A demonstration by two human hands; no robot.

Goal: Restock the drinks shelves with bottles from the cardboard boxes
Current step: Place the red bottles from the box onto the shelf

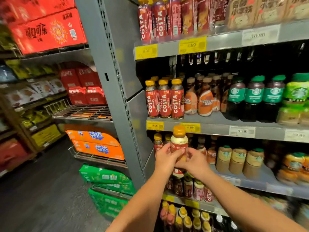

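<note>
A coffee bottle (179,142) with a gold cap and a cream and red label stands upright in front of the third shelf (260,177). My left hand (165,158) grips its lower left side and my right hand (194,162) grips its lower right side, so its base is hidden. Just behind it, a few similar gold-capped bottles (158,141) stand at the left end of that shelf. No cardboard box is in view.
The shelf above holds red Costa bottles (164,99), orange Nescafe bottles (204,101) and green Starbucks bottles (255,97). A grey upright post (117,81) borders the shelves on the left. Red, orange and green drink cases (98,144) fill wire racks beside the dark floor.
</note>
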